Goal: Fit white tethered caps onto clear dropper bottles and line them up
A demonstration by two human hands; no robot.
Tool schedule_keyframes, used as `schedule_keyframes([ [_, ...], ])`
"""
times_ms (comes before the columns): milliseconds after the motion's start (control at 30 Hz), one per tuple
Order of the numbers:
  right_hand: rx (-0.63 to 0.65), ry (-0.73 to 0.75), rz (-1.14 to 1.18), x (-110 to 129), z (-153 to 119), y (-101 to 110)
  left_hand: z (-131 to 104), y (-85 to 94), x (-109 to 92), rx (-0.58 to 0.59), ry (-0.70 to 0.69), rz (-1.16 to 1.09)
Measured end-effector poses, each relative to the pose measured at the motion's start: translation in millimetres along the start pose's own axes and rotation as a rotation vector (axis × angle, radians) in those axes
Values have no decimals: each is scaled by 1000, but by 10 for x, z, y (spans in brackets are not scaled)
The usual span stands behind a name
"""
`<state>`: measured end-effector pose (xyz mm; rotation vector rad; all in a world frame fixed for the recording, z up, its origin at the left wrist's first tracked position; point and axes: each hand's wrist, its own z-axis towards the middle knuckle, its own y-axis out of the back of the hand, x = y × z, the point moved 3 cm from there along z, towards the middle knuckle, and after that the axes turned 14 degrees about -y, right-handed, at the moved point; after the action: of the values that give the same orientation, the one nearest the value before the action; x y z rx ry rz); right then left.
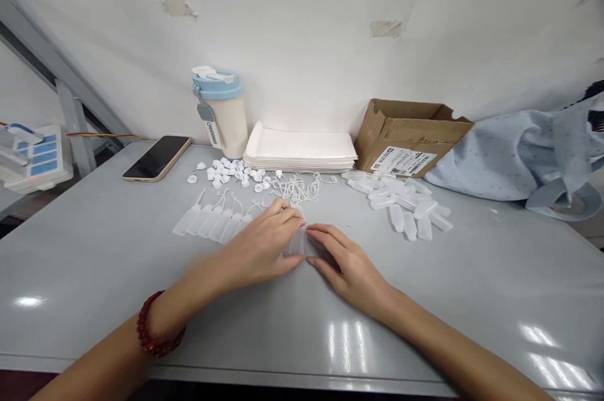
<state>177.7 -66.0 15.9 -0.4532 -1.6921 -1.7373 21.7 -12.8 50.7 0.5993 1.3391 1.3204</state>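
Two bare hands meet at the frame's center: the left hand point(271, 240) and right hand point(346, 265) pinch translucent sleeves point(297, 242) between them, though fingers partly hide the hold. Corded sleeves point(210, 221) lie center-left, white caps point(231, 169) above, loose sleeves point(401, 196) right of center.

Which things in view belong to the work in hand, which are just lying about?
Apparently in the work: translucent pieces between left hand and right hand, pieces in a row, loose pieces, white caps, cords.

Probably lying about: phone, cup, fabric bag; perhaps white stack, cardboard box.
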Motion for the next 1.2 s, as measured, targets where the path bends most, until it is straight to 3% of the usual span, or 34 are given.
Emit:
schedule_keyframes([
  [400,20,-8,-2,-10,-9,5,-35,41,38,-4,39,-19],
  [633,33,6,-12,-7,-32,-5,-27,188,290,-199,199,47],
  [933,29,26,-27,-6,-32,-5,321,214,420,30,198,70],
  [1200,18,39,-22,1,-36,-13,440,152,491,61,181,49],
])
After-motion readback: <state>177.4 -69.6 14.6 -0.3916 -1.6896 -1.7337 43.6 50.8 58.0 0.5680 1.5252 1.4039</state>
